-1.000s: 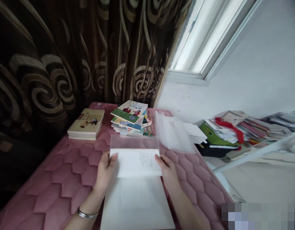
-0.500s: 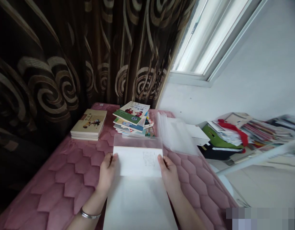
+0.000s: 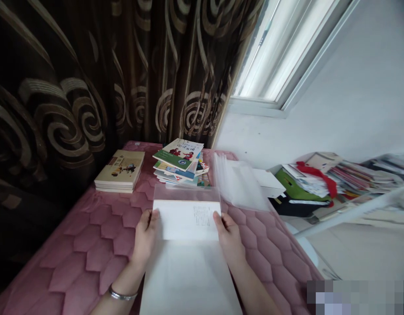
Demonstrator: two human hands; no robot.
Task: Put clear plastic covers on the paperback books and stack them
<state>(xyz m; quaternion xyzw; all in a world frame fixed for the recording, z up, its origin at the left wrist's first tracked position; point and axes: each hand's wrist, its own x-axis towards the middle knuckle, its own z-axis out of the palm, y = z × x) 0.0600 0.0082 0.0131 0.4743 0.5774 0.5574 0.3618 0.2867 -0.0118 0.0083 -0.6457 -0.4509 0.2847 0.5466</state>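
A white book [image 3: 185, 218] with small print on its right side lies in front of me on a pink quilted surface [image 3: 90, 245]. A clear plastic cover [image 3: 186, 193] sticks out beyond its far edge. My left hand [image 3: 146, 238] grips the book's left edge, fingers closed on it, a silver bracelet on the wrist. My right hand [image 3: 228, 238] grips the right edge the same way. The near part of the book or cover spreads white between my forearms.
A stack of tan books [image 3: 120, 170] lies at the far left, a fanned pile of colourful books [image 3: 180, 164] behind the white book. Several clear plastic sleeves [image 3: 238, 183] lie at the right. A dark patterned curtain hangs behind; cluttered books and papers [image 3: 320, 179] lie lower right.
The white book has slid slightly away from me, further into the clear cover, with both hands following. The view shifted a little.
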